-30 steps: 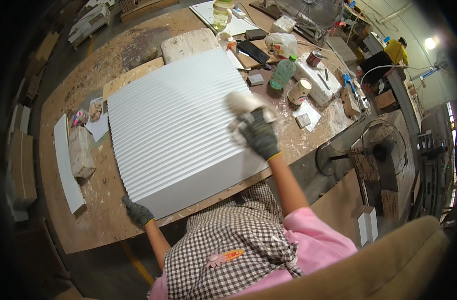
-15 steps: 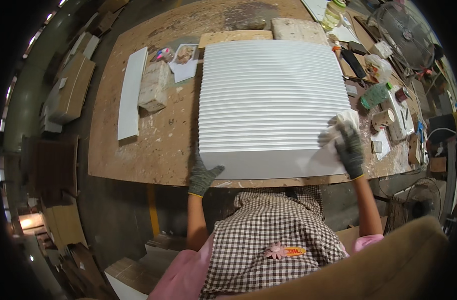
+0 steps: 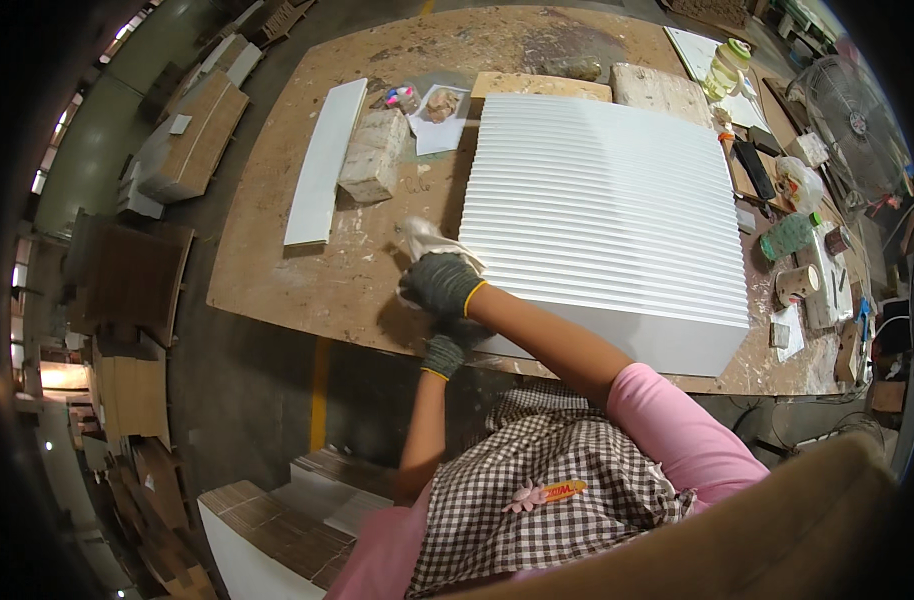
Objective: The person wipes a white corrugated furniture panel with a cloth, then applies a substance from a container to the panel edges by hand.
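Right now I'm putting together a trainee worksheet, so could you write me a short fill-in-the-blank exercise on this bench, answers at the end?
1. The right hand holds a cloth near the ribbed panel's front ____ corner.
2. The dark glove on that hand has a ____ cuff edge.
3. Of the long white board and the pale block, the one farther from the panel is the ____.
4. The flower ornament on the checked apron is ____.

Missing words: left; yellow; board; pink.

Right hand (image 3: 443, 284) holding white cloth (image 3: 430, 240) by left edge of ribbed panel (image 3: 607, 200); left hand (image 3: 447, 350) just below (partly hidden)
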`<state>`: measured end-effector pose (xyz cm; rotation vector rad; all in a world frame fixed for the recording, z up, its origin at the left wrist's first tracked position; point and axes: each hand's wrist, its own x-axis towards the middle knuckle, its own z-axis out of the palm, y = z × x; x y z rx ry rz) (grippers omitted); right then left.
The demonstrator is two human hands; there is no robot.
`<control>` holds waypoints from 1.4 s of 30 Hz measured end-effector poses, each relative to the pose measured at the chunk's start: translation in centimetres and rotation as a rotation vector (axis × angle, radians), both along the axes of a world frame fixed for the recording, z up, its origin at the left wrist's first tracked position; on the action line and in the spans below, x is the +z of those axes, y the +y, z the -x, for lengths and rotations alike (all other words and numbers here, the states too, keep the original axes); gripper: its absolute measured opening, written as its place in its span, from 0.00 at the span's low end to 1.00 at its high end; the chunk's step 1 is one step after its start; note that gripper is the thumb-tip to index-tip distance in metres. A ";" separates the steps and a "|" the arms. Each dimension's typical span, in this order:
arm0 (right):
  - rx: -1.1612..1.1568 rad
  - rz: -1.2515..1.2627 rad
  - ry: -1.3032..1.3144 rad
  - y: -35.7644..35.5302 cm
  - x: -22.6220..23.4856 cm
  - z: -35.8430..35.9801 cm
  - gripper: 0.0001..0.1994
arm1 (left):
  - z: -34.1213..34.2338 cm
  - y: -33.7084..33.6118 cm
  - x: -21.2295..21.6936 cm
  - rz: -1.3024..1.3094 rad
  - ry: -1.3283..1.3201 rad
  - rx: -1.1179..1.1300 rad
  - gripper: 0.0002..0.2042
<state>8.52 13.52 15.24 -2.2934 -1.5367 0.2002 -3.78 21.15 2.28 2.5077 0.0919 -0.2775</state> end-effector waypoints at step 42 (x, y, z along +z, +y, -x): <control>-1.463 -0.672 0.665 -51.2 -2.9 -0.9 0.20 | -0.1 -2.0 6.0 0.281 0.155 0.353 0.62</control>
